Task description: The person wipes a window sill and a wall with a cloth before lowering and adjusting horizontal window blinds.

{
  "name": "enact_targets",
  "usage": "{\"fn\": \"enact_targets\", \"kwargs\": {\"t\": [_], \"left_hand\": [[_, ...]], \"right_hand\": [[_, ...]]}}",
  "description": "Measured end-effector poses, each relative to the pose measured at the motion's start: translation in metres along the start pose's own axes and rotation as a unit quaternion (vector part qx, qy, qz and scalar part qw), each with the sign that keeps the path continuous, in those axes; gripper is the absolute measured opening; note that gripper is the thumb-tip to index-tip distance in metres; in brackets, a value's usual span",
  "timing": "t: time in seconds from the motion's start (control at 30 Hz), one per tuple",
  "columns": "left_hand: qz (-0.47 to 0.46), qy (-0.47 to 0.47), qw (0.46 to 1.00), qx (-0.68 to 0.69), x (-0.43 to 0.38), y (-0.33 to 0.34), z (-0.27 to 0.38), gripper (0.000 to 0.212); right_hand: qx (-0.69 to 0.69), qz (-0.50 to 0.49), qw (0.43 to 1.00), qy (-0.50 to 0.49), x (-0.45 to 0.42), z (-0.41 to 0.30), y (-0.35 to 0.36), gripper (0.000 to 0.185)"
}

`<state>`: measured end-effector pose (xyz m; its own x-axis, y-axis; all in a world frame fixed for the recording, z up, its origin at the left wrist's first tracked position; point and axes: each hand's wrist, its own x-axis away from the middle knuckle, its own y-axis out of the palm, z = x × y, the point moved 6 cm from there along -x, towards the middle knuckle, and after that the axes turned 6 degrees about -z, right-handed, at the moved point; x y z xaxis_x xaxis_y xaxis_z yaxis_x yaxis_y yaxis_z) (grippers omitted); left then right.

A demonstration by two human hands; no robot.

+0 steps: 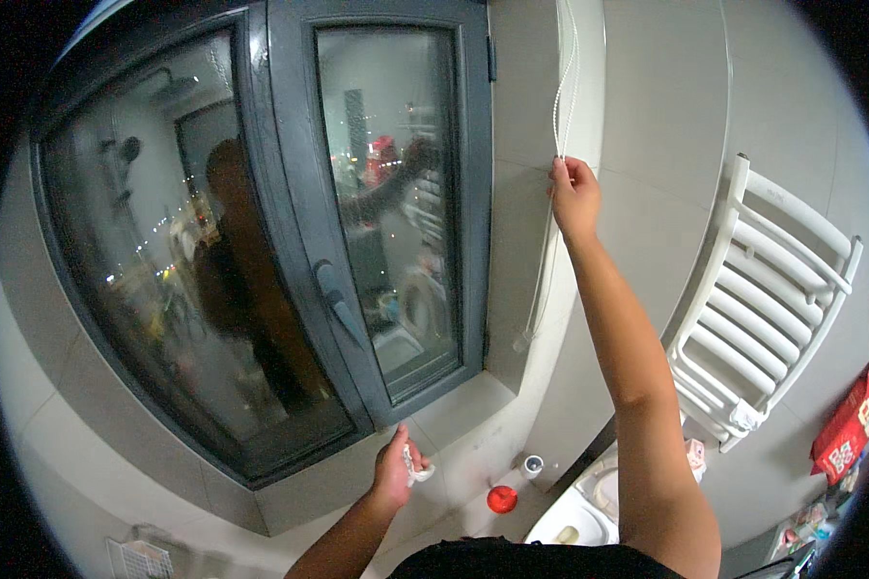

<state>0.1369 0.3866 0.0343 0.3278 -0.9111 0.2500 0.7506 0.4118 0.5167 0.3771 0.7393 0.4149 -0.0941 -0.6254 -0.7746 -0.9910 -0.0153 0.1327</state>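
My right hand (576,189) is raised beside the window recess, its thumb and fingers pinching a white beaded blind cord (566,94). The cord runs up past the top of the picture and hangs on below the hand along the white edge of the wall. Lower down, in front of the sill, my left hand (398,467) is closed around a crumpled white tissue or cloth (416,469). Before me stands a dark grey framed window (290,181) with a grey lever handle (340,304); its panes reflect the room and a dark figure.
A white towel rack (760,311) is mounted on the right wall, with a red printed bag (851,427) farther right. Below are a white toilet (572,517), a round red object (502,499) and a small white cylinder (532,465). A wire basket (141,559) sits at lower left.
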Motion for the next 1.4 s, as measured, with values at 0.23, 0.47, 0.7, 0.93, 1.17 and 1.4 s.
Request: {"fn": "enact_targets", "kwargs": {"t": [0.23,0.47,0.7,0.93,1.17,1.4], "left_hand": [[-0.104,0.202,0.925,-0.305,-0.006,0.128,0.141,0.038],[-0.283,0.365,0.838,-0.291,-0.005,0.302,0.253,0.057],[-0.275,0.396,0.780,-0.400,0.024,0.396,0.314,0.032],[-0.300,0.477,0.653,-0.506,0.040,0.371,0.246,0.023],[-0.382,0.393,0.422,-0.722,0.033,0.275,0.087,0.023],[-0.352,0.360,0.388,-0.772,-0.011,0.205,0.011,0.022]], "right_hand": [[-0.181,0.016,0.982,0.052,0.084,-0.076,0.006,0.029],[-0.207,-0.099,0.968,0.099,0.140,-0.111,0.001,0.026],[-0.142,-0.154,0.969,0.128,0.141,-0.140,-0.006,0.028],[0.037,0.092,0.992,-0.076,0.064,-0.143,-0.057,0.040],[-0.248,-0.175,0.946,0.117,0.006,-0.249,-0.010,0.051],[-0.175,-0.293,0.939,0.032,-0.158,-0.282,-0.012,0.035]]}}
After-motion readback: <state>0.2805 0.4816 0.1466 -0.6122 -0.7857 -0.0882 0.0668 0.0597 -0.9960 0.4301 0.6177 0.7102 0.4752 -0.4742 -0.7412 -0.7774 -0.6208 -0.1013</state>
